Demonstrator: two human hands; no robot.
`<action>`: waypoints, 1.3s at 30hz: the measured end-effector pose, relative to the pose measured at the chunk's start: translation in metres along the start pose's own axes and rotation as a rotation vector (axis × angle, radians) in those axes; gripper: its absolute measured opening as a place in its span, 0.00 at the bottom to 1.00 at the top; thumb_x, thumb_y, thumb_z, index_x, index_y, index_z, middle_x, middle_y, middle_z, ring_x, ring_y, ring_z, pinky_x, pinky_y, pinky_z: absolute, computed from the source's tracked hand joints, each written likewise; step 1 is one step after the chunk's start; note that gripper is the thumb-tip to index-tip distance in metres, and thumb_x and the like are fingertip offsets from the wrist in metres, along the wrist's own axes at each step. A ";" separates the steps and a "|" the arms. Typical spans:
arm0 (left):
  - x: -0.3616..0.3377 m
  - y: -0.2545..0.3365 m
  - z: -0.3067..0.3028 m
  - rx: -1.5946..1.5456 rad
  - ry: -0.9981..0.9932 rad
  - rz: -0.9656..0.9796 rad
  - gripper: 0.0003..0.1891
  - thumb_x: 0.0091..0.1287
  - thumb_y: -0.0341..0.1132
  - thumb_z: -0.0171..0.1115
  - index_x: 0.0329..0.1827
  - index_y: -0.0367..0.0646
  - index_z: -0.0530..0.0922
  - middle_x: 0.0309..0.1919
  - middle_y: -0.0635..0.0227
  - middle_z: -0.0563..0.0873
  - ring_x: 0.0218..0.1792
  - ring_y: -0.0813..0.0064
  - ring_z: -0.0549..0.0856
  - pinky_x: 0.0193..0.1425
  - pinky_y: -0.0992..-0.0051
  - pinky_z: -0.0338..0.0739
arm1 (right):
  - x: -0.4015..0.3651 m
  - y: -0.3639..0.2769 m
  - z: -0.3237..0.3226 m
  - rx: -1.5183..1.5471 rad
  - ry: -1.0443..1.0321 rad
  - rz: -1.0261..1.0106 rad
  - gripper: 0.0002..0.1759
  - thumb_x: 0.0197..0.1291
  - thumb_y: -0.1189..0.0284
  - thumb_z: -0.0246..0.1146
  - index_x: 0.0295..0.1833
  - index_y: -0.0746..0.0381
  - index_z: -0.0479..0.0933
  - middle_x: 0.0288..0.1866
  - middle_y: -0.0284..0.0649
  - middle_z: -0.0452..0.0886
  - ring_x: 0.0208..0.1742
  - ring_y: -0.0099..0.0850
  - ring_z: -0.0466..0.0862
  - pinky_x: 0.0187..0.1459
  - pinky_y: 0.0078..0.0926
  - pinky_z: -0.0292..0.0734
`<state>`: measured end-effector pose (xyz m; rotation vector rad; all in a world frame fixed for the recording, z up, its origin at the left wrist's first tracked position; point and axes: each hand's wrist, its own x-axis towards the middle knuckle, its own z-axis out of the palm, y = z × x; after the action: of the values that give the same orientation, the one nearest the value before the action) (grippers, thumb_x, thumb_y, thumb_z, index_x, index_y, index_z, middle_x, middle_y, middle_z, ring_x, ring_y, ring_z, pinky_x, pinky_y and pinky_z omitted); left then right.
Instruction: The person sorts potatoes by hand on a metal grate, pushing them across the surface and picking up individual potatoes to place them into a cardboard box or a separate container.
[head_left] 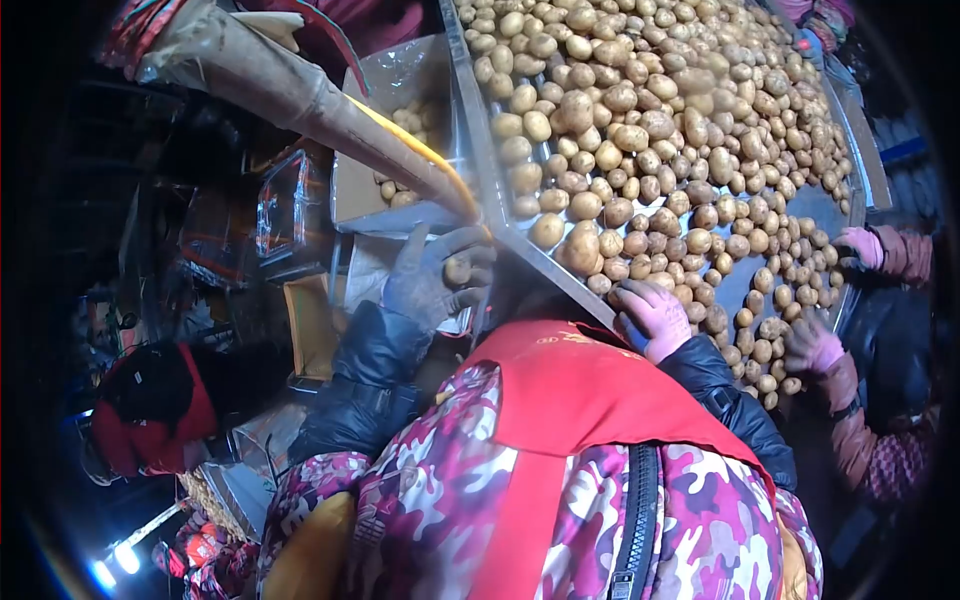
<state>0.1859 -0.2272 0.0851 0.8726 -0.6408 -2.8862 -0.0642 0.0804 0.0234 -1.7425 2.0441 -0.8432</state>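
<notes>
1. Curling its gloved fingers around one potato (457, 271), the left hand (430, 280) hung just outside the table (470, 100), near its front left corner. The fingertips bent in against the potato, slightly apart; its far side was hidden.
2. The right hand (655, 315), in a pink and grey glove, lay at the front edge, beside the potatoes (650, 130). Its fingers were bent and a little separated; their undersides were hidden, so whether they pinched anything could not be told.
3. A thick pole (300, 100) with a yellow strip (420, 150) crossed in front of a lined box (355, 190), hiding part of the potatoes inside. A second box under the left hand was mostly covered, its contents unclear.
4. Potatoes lay densely over the table, thinning toward the front and right edges, where patches of the dull surface showed. The far edge was cut off.
5. Beyond the right edge, a co-worker's two gloved hands (815, 345) reached in at the potatoes, their fingertips hard to make out.
6. To the left, the room was dim: a person in a red garment (150, 435), blurred stacked containers and, lower down, bright lamps (125, 557).
</notes>
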 end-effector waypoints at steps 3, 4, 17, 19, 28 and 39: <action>0.003 -0.006 0.020 0.143 0.041 -0.006 0.32 0.84 0.55 0.46 0.78 0.38 0.70 0.60 0.54 0.84 0.49 0.65 0.86 0.53 0.67 0.85 | -0.003 0.000 0.000 -0.005 0.033 -0.013 0.23 0.61 0.70 0.69 0.62 0.59 0.81 0.61 0.50 0.83 0.61 0.54 0.81 0.62 0.50 0.77; 0.002 -0.007 0.024 0.183 0.047 -0.002 0.31 0.83 0.53 0.50 0.78 0.38 0.70 0.60 0.54 0.84 0.50 0.65 0.87 0.54 0.66 0.86 | -0.002 0.001 0.002 0.001 0.041 -0.019 0.23 0.60 0.70 0.69 0.62 0.59 0.81 0.61 0.50 0.83 0.61 0.54 0.81 0.62 0.50 0.77; -0.028 -0.003 -0.003 0.269 0.119 0.150 0.28 0.82 0.56 0.53 0.69 0.41 0.78 0.41 0.71 0.85 0.28 0.83 0.78 0.31 0.81 0.74 | -0.001 0.011 0.016 -0.067 0.068 0.001 0.20 0.63 0.71 0.67 0.61 0.60 0.81 0.59 0.51 0.85 0.59 0.54 0.84 0.61 0.50 0.79; -0.026 0.001 -0.006 0.147 -0.001 0.143 0.36 0.81 0.67 0.46 0.73 0.43 0.77 0.46 0.71 0.87 0.31 0.84 0.81 0.33 0.81 0.77 | 0.000 0.009 0.015 -0.081 0.068 0.009 0.19 0.64 0.70 0.67 0.60 0.60 0.82 0.58 0.50 0.85 0.58 0.53 0.84 0.61 0.49 0.79; 0.004 -0.028 0.053 0.322 -0.199 0.283 0.35 0.83 0.57 0.51 0.83 0.41 0.63 0.68 0.58 0.79 0.65 0.62 0.83 0.71 0.61 0.81 | 0.099 -0.076 -0.043 0.126 0.274 -0.295 0.24 0.58 0.67 0.76 0.59 0.62 0.83 0.56 0.47 0.87 0.54 0.50 0.86 0.56 0.45 0.81; 0.039 -0.059 0.087 -0.174 -0.427 -0.035 0.28 0.87 0.51 0.47 0.81 0.44 0.65 0.72 0.55 0.75 0.70 0.57 0.79 0.74 0.54 0.78 | 0.102 -0.080 -0.023 0.217 0.308 -0.264 0.16 0.56 0.69 0.77 0.51 0.58 0.85 0.52 0.42 0.85 0.60 0.50 0.82 0.63 0.50 0.75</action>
<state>0.1092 -0.1477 0.1067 0.2473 -0.3877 -3.1222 -0.0366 -0.0198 0.1041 -1.8766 1.8312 -1.4370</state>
